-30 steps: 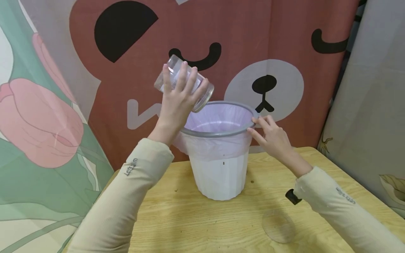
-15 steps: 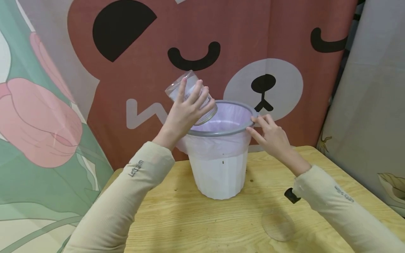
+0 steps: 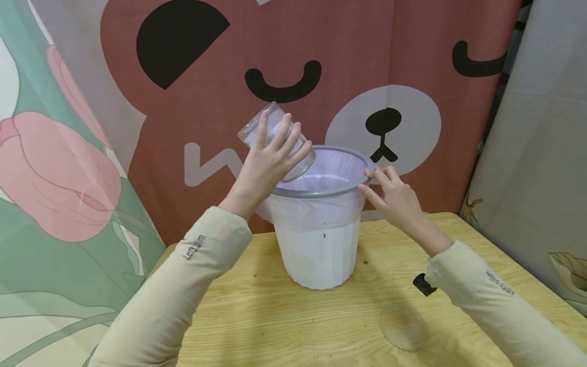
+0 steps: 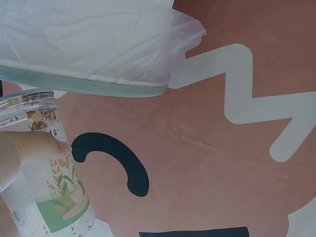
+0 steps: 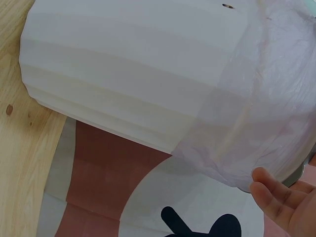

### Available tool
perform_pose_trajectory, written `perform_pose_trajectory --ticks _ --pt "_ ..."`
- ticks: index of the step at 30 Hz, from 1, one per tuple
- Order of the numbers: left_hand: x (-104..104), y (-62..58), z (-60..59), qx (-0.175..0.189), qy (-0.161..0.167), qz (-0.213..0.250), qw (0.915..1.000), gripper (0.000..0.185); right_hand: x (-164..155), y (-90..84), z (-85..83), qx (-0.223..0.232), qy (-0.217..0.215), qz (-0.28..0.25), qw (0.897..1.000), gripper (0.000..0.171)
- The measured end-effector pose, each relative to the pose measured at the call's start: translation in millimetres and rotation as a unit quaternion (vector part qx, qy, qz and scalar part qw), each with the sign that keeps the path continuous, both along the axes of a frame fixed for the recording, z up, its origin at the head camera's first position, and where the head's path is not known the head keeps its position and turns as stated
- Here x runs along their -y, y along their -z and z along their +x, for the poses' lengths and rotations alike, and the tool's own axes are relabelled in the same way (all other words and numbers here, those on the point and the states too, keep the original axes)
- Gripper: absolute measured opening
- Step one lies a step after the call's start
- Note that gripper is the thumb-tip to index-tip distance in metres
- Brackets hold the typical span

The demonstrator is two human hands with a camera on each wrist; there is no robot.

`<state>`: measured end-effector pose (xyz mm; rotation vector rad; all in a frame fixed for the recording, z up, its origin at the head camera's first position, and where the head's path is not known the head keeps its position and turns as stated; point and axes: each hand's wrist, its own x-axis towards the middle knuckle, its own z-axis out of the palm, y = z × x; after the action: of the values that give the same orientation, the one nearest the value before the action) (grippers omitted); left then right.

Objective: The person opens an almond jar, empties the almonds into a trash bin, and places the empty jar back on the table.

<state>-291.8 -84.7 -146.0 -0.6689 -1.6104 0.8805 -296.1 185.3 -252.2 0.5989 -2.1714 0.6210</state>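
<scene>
Fingers of the right hand (image 3: pixel 398 199) rest straight on the grey rim of the white ribbed plastic bin (image 3: pixel 321 255) (pink liner inside); beyond, the left hand (image 3: pixel 268 163) grasps a tilted clear glass jar (image 3: pixel 275 137), mouth over the bin

At the lower left, a finger of the left hand (image 4: pixel 22 153) presses against a clear glass jar (image 4: pixel 47 182) bearing a green plant label, with brown crumbs stuck inside. Above it runs the bin's grey rim (image 4: pixel 89 85), the thin plastic liner (image 4: pixel 98 39) folded over it. Behind hangs a reddish-brown cloth (image 4: pixel 207 168) with white and black shapes.
</scene>
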Motion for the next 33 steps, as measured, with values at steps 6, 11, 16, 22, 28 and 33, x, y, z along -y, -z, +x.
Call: perform_pose_trajectory --ticks 6,11,16,22,28,33 --pt "-1.9 -0.3 3.6 0.033 0.011 0.020 0.9992 0.059 -0.5 0.3 -0.4 -0.002 0.000 0.001 1.000 0.045" --pt "-4.6 -1.6 7.6 0.058 0.012 0.042 0.9974 0.060 -0.7 0.4 -0.4 -0.008 0.001 0.001 1.000 0.044" --pt "-3.0 -3.4 9.7 0.094 0.010 0.071 0.9930 0.064 -0.4 0.5 -1.1 -0.009 0.000 0.001 1.000 0.043" --pt "-1.4 -5.0 12.7 0.124 -0.004 0.096 0.9875 0.071 -0.1 0.4 -0.8 -0.012 -0.001 0.001 1.000 0.044" --pt "0.7 -6.7 14.2 0.142 0.028 0.146 0.9787 0.065 -0.4 0.5 -0.7 -0.019 -0.002 0.001 1.000 0.043" --pt "3.4 -8.9 14.5 0.149 0.050 0.183 0.9705 0.064 0.0 0.3 -0.4 -0.017 -0.002 0.001 1.000 0.044"
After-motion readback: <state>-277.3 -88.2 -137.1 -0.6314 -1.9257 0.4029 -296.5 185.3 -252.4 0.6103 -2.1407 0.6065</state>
